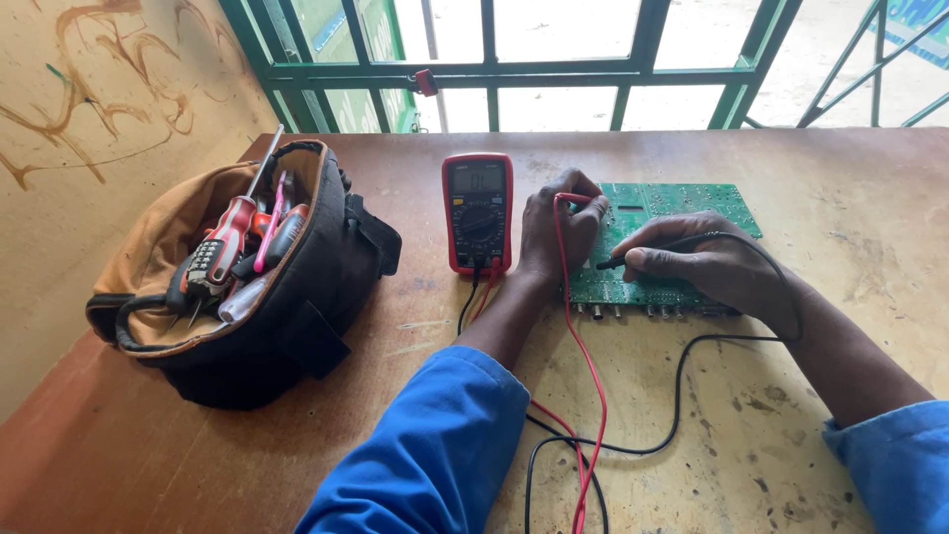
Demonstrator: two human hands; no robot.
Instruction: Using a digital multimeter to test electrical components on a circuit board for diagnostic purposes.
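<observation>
Brown table (791,198) — tool bag (247,287), multimeter (477,212) beside hands pinching probes on green board (682,208).

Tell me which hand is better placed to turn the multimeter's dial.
Probably the left hand: it holds the red probe right beside the multimeter, while the right hand is farther away.

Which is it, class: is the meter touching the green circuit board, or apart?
Apart. The head view shows the meter left of the circuit board, with the left hand between them.
</observation>
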